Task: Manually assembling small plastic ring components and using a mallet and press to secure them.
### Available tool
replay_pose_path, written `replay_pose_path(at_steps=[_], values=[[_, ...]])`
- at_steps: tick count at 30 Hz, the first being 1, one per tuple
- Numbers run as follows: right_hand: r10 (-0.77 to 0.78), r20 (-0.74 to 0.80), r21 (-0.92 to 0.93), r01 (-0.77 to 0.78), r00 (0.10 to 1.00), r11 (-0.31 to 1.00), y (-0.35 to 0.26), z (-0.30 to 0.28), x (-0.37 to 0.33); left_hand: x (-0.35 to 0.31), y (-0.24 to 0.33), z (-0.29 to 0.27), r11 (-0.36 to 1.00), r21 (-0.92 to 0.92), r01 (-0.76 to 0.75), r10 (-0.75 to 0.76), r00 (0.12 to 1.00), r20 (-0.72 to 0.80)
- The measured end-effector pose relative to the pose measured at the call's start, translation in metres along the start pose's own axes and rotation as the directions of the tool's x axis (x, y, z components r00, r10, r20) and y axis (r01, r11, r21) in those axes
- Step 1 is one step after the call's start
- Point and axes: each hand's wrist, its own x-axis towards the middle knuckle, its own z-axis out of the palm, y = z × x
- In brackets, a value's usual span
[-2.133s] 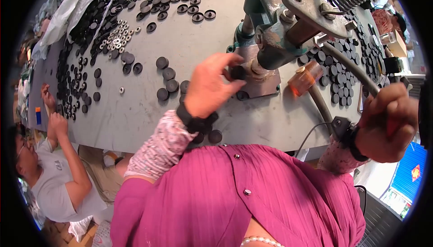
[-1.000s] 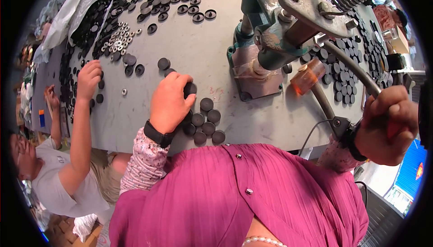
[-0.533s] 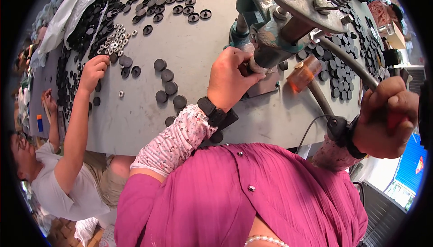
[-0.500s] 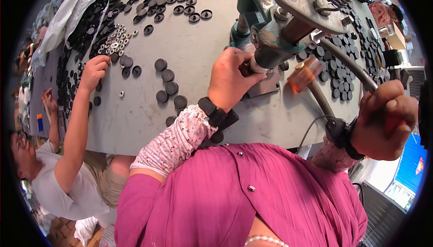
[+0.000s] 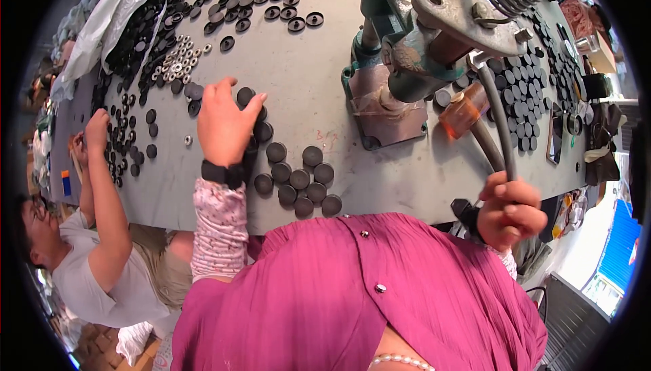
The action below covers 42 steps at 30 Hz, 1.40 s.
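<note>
My left hand (image 5: pixel 227 124) is over the left part of the table with thumb and fingers apart. Between thumb and fingertips lies a black round cap (image 5: pixel 245 95), and I see no firm hold on it. More black caps (image 5: pixel 299 179) lie in a loose cluster between that hand and the press. My right hand (image 5: pixel 510 212) is wrapped round the lower end of a metal lever (image 5: pixel 500 120). That lever runs up to the green hand press (image 5: pixel 407 66). Under its ram is a metal base plate (image 5: pixel 390 127); no hand touches it.
An amber cylinder on a rod (image 5: pixel 464 110) sits beside the press. Many dark caps (image 5: pixel 519 103) cover the table's right side. Small silver rings (image 5: pixel 178 63) and a plastic bag with black caps (image 5: pixel 129 12) lie far left. A co-worker's hand (image 5: pixel 97 130) is at the left edge.
My left hand has gone from under the press ram leftward to the black caps. My right hand has moved left with the lever. The co-worker's hand has drawn away from the silver rings.
</note>
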Motion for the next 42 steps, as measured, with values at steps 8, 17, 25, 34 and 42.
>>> replay_pose_path(at_steps=[8, 17, 25, 34, 42], values=[[0.211, 0.100, 0.099, -0.221, 0.972, 0.970, -0.023, -0.011, 0.130, 0.015, 0.035, 0.013, 0.897, -0.443, 0.006, 0.059, 0.990, 0.131], [0.234, 0.147, 0.173, -0.258, 0.961, 0.951, -0.021, -0.009, 0.148, -0.033, 0.159, 0.041, 0.579, -0.806, -0.127, 0.300, 0.952, 0.066], [0.055, 0.067, -0.028, -0.053, 0.996, 0.998, -0.024, -0.005, 0.081, -0.032, 0.161, 0.037, 0.553, -0.833, -0.023, 0.282, 0.946, 0.161], [0.069, -0.014, -0.027, -0.070, 0.997, 0.997, 0.004, -0.002, -0.027, -0.017, 0.026, -0.011, 0.962, -0.238, -0.135, 0.153, 0.986, 0.061], [0.126, 0.106, 0.092, -0.136, 0.986, 0.987, -0.028, -0.013, 0.092, -0.014, 0.008, 0.006, 0.974, -0.224, -0.043, 0.093, 0.971, 0.218]])
